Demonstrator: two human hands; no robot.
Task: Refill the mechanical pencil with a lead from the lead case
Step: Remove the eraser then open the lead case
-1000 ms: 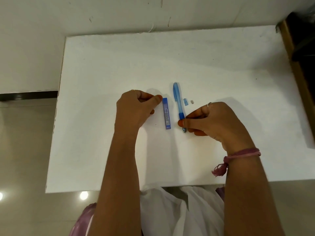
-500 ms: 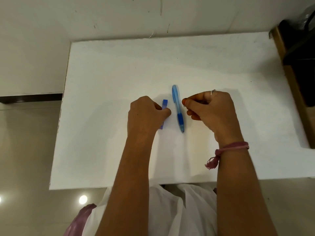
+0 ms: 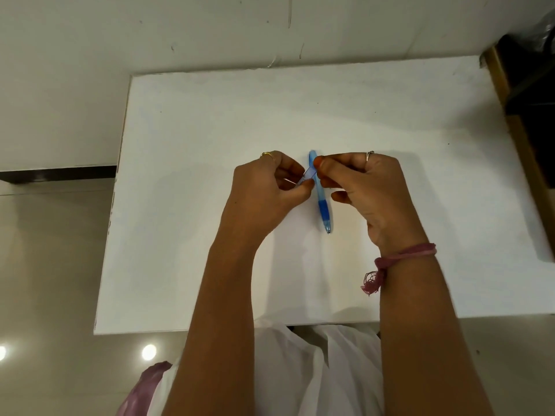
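Observation:
A blue mechanical pencil lies on the white table, tip toward me and its far end between my hands. My left hand holds the small blue lead case off the table, tilted up to the right, mostly hidden by the fingers. My right hand is just right of the pencil. Its thumb and forefinger pinch the upper end of the case above the pencil's barrel. No loose lead is visible.
A dark wooden piece of furniture stands against the table's right edge. The wall runs behind the table, with glossy floor to the left. My white clothing is at the near edge.
My left hand has lifted the lead case from the table. My right hand has come left over the pencil to meet it. The small cap and eraser seen earlier are out of sight.

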